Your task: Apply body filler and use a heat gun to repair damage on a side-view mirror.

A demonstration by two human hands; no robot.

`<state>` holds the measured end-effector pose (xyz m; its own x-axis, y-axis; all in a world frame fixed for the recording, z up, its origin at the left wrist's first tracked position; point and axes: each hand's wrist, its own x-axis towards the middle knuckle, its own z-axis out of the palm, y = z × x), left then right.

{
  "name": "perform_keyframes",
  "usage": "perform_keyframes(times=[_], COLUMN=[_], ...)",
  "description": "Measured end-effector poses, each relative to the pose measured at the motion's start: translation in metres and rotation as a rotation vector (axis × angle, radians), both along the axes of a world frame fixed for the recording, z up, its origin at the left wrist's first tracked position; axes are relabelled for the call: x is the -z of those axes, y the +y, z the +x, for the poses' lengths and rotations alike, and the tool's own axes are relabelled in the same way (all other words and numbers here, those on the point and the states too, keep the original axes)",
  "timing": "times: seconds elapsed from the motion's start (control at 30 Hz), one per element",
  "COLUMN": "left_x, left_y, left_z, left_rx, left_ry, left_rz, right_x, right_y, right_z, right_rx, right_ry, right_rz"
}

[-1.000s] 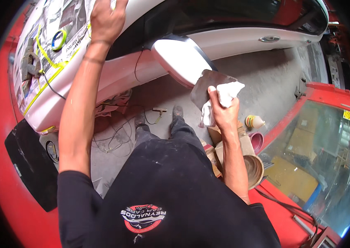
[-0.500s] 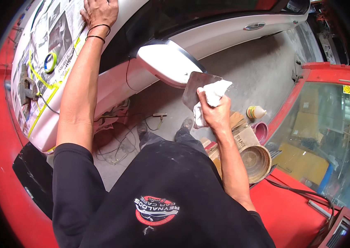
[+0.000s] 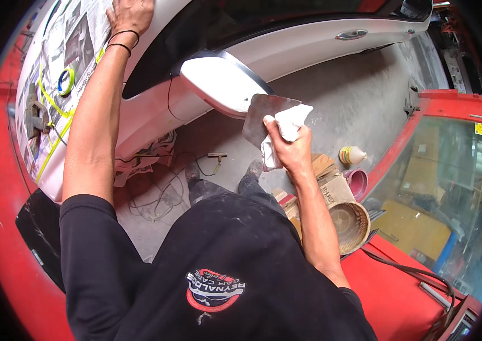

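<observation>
My left hand [image 3: 130, 16] is at the top edge of the picture, laid against the white car [image 3: 155, 129] beside its windscreen pillar. Its thumb stands apart from the fingers, whose tips run out of view. In my right hand [image 3: 293, 149] are a thin, flat grey sheet-like plate [image 3: 261, 122] and a crumpled white cloth [image 3: 292, 121]. The thumb presses on the plate, while the other fingers are mostly hidden behind it and the cloth. The plate's upper edge overlaps the white side mirror [image 3: 218, 84] in view; I cannot tell whether they touch.
Newspaper [image 3: 79, 45] edged with yellow tape covers the bonnet, with a tape roll [image 3: 66, 82] and a clamp-like tool [image 3: 37, 118] on it. Cables [image 3: 158, 199] lie near my feet. At right stand a bottle [image 3: 353, 154], a wicker basket [image 3: 350, 224], cardboard and a red-framed glass panel [image 3: 440, 187].
My left hand has shifted slightly left along the car. My right hand, with the plate and cloth, has moved a little left and up. The whole view has shifted slightly too.
</observation>
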<state>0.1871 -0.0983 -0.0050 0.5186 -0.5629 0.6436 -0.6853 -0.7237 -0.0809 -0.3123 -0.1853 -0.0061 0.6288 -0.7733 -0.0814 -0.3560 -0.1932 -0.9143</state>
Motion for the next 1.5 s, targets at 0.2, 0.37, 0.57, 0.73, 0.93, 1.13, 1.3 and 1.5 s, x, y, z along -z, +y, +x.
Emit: perform_keyframes(times=[0.2, 0.37, 0.57, 0.73, 0.93, 1.13, 1.3, 1.5], left_x=[0.0, 0.001, 0.008, 0.023, 0.025, 0.029, 0.025, 0.024], left_y=[0.001, -0.004, 0.004, 0.002, 0.001, 0.009, -0.002, 0.003], left_z=[-0.01, -0.012, -0.007, 0.003, 0.005, 0.008, 0.001, -0.001], left_rx=[-0.005, 0.031, 0.053, 0.059, 0.056, -0.071, 0.025, 0.002], left_ry=[0.25, 0.277, 0.089, 0.009, -0.022, -0.12, 0.013, 0.122], left_rz=[-0.227, -0.301, -0.317, -0.318, -0.359, -0.177, -0.42, -0.436], right_x=[-0.013, -0.028, -0.054, -0.034, -0.05, -0.066, -0.036, -0.05], right_y=[-0.05, -0.059, -0.101, -0.098, -0.127, -0.112, -0.084, -0.066], right_z=[-0.02, 0.009, 0.021, 0.04, 0.062, 0.071, 0.075, 0.06], right_rx=[-0.09, -0.309, -0.337, -0.82, -0.602, -0.581, -0.558, -0.439], right_ry=[0.086, 0.172, 0.243, 0.216, 0.329, 0.431, 0.29, 0.383], right_rz=[0.194, -0.109, 0.059, -0.344, -0.029, -0.051, -0.112, -0.078])
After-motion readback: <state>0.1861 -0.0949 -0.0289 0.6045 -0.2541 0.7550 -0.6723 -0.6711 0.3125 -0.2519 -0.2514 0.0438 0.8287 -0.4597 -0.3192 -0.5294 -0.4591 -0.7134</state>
